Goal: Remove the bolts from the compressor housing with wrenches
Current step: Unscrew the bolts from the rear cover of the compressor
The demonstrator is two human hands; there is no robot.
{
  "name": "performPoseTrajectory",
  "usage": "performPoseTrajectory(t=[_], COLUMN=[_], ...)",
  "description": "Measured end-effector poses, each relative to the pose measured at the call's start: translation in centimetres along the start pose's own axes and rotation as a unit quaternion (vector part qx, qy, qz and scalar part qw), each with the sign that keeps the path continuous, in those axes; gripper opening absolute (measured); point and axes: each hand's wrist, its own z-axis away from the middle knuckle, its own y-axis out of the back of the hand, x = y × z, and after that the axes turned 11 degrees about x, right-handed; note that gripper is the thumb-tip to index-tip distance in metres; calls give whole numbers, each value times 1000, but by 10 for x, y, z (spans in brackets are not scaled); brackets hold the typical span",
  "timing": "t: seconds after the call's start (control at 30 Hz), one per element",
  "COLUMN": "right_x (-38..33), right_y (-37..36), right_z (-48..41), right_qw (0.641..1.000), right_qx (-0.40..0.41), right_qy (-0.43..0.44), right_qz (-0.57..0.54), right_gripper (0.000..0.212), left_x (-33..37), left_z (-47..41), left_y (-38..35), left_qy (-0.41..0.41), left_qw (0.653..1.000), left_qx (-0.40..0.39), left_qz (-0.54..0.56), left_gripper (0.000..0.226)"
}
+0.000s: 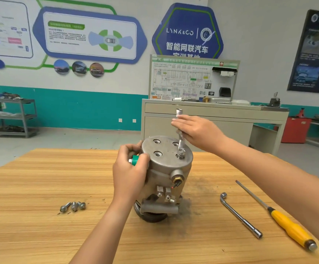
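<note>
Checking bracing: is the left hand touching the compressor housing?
Touching. Head view: left hand grips the compressor housing around its green cap, no gap.

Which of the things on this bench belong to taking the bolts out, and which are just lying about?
In the job: compressor housing; wrench seated on a top bolt; three loose bolts on the table; left hand gripping the housing; right hand pressing the wrench.

Lying idle: L-shaped socket wrench; yellow-handled screwdriver.
</note>
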Motion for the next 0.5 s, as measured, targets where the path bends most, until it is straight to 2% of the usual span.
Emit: performPoseTrajectory(t=[0.1, 0.17, 0.2, 0.23, 0.3, 0.33, 0.37, 0.43, 0.5], right_x=[-5, -4, -3, -2, -5, -10, -17, -39, -61], right_y=[-15, -15, -11, -6, 12, 24, 37, 68, 93], right_z=[-29, -30, -27, -24, -17, -12, -7, 6, 20], right_qw=[994, 995, 997, 992, 945, 927, 925, 957, 975], right_qx=[4, 34, 67, 107, 178, 183, 176, 128, 12], right_qy=[99, 92, 35, -57, -266, -315, -320, -257, -219], right_qz=[-37, -10, -5, -16, -63, -93, -101, -45, 37], right_gripper=[28, 27, 26, 24, 23, 26, 30, 40, 46], left_x=[0, -1, -1, 0, -1, -1, -1, -1, -1], left_z=[-2, -1, -1, -1, 1, 2, 4, 9, 13], left_y=[4, 10, 13, 15, 16, 16, 15, 13, 11], left_qy=[11, 27, 34, 39, 40, 37, 33, 26, 17], left_qw=[1000, 999, 999, 999, 999, 999, 999, 999, 999], left_qx=[-8, -14, -16, -16, -7, 1, 11, 28, 41], left_qz=[2, 10, 10, 11, 16, 18, 20, 23, 18], left_gripper=[13, 11, 10, 10, 11, 12, 13, 14, 16])
